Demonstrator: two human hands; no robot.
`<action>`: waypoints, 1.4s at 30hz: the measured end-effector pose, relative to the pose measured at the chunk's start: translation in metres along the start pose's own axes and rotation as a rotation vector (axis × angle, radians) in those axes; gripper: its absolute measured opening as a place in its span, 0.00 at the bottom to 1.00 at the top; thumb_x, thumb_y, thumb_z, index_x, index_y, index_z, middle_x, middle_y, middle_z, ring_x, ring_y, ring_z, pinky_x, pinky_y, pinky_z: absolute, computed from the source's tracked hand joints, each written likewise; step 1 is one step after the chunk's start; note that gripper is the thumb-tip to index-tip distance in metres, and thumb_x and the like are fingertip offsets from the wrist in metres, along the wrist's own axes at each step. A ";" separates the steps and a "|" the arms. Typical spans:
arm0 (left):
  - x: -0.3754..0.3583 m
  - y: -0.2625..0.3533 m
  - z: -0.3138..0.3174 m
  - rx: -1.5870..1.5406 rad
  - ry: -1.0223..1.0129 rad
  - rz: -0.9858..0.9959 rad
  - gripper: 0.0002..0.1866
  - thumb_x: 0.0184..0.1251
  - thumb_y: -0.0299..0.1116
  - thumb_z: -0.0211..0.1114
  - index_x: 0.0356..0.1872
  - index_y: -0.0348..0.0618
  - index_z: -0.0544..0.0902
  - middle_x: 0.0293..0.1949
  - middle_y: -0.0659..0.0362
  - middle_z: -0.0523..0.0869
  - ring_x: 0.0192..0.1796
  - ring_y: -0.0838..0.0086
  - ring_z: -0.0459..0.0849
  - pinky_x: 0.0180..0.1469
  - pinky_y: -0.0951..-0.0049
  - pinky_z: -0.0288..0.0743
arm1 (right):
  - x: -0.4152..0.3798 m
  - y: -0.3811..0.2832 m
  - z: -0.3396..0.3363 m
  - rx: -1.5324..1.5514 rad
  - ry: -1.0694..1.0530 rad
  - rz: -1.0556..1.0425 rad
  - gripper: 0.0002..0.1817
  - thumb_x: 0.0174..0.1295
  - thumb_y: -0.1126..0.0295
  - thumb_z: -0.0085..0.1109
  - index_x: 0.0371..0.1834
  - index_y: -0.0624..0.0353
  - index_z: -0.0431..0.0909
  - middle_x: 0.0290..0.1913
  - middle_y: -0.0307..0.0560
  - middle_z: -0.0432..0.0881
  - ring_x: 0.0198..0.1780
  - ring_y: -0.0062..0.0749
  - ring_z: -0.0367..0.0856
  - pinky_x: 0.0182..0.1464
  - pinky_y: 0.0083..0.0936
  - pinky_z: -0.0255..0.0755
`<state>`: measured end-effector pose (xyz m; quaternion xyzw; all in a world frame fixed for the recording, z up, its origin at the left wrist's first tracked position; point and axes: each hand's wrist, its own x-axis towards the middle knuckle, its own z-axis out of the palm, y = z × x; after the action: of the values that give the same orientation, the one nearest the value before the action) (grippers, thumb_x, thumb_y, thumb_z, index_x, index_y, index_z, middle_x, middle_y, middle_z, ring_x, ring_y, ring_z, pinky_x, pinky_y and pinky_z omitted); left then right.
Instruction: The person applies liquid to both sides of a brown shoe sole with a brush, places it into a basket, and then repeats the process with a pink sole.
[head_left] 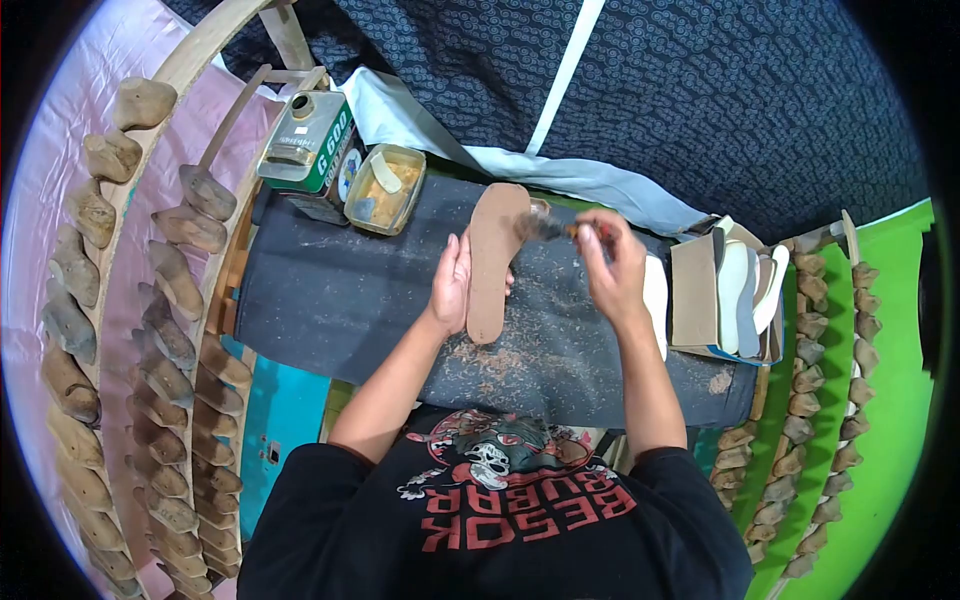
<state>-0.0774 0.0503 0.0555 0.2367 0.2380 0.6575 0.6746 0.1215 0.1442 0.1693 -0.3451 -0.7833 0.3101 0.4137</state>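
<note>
My left hand [453,285] grips a brown shoe insole [492,265] by its left edge, fingertips showing at the far edge. The insole is tilted up over the dark work mat, its wider end away from me. In my right hand [612,262] is a small brush [545,227] with a reddish handle and a dark head, smeared by motion. The brush head overlaps the upper right edge of the insole in this view. Brown shavings [490,368] are scattered on the mat below.
A G 600 can [308,145] and a tub with a pale spatula [385,190] stand at the back left. To the right, a cardboard box [697,290] holds several insoles [740,290]. Racks of wooden shoe lasts [165,370] flank both sides. Dark patterned cloth [720,110] hangs behind.
</note>
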 end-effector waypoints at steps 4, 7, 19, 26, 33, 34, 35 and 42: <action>0.019 0.002 0.027 -0.064 0.072 0.035 0.39 0.80 0.67 0.28 0.82 0.56 0.52 0.71 0.61 0.74 0.61 0.71 0.79 0.58 0.66 0.78 | -0.020 -0.038 -0.002 -0.030 -0.132 -0.197 0.11 0.65 0.77 0.64 0.49 0.64 0.79 0.38 0.50 0.84 0.34 0.36 0.84 0.40 0.29 0.77; 0.026 -0.003 0.026 -0.059 -0.029 0.018 0.40 0.80 0.68 0.28 0.83 0.56 0.52 0.70 0.60 0.74 0.61 0.70 0.80 0.60 0.65 0.77 | -0.019 -0.042 -0.001 -0.106 -0.160 -0.249 0.11 0.63 0.78 0.64 0.47 0.64 0.77 0.37 0.52 0.83 0.34 0.41 0.82 0.39 0.31 0.77; 0.030 -0.006 0.043 -0.077 -0.021 -0.019 0.44 0.75 0.74 0.27 0.82 0.55 0.53 0.61 0.57 0.80 0.45 0.70 0.84 0.49 0.67 0.81 | -0.033 -0.060 -0.014 -0.095 -0.286 -0.295 0.09 0.60 0.79 0.65 0.43 0.65 0.77 0.34 0.52 0.81 0.31 0.42 0.81 0.37 0.36 0.77; 0.027 -0.004 0.052 -0.011 -0.071 -0.039 0.46 0.73 0.76 0.28 0.83 0.57 0.52 0.60 0.58 0.80 0.45 0.71 0.82 0.49 0.67 0.80 | -0.018 -0.050 -0.023 -0.187 -0.170 -0.380 0.10 0.58 0.81 0.65 0.43 0.64 0.77 0.31 0.50 0.77 0.30 0.41 0.78 0.35 0.34 0.74; 0.036 -0.010 0.048 -0.071 -0.061 -0.039 0.44 0.75 0.74 0.30 0.81 0.55 0.56 0.57 0.55 0.81 0.43 0.68 0.84 0.48 0.65 0.81 | -0.043 -0.066 -0.027 -0.049 -0.428 -0.496 0.11 0.56 0.79 0.67 0.42 0.64 0.78 0.28 0.48 0.78 0.28 0.44 0.79 0.35 0.36 0.77; 0.037 -0.011 0.048 -0.081 -0.077 -0.053 0.45 0.75 0.74 0.30 0.81 0.55 0.55 0.60 0.56 0.80 0.45 0.68 0.84 0.49 0.65 0.81 | -0.039 -0.062 -0.026 -0.059 -0.340 -0.522 0.10 0.57 0.79 0.67 0.41 0.64 0.79 0.28 0.48 0.79 0.28 0.43 0.80 0.37 0.36 0.79; 0.037 -0.012 0.049 -0.092 -0.093 -0.065 0.46 0.74 0.75 0.31 0.82 0.55 0.53 0.63 0.56 0.79 0.48 0.67 0.85 0.51 0.65 0.81 | -0.034 -0.055 -0.029 -0.060 -0.343 -0.471 0.10 0.58 0.79 0.66 0.42 0.64 0.78 0.29 0.48 0.79 0.29 0.43 0.81 0.39 0.35 0.80; 0.035 -0.014 0.068 -0.212 -0.095 -0.059 0.47 0.74 0.75 0.25 0.83 0.53 0.52 0.74 0.52 0.69 0.72 0.60 0.73 0.76 0.55 0.64 | -0.015 -0.054 -0.037 -0.206 -0.227 -0.411 0.13 0.56 0.80 0.67 0.44 0.64 0.77 0.31 0.51 0.79 0.30 0.45 0.80 0.35 0.35 0.76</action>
<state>-0.0225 0.0844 0.0994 0.1878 0.1415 0.6468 0.7255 0.1438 0.1087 0.2216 -0.1821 -0.9059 0.1748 0.3401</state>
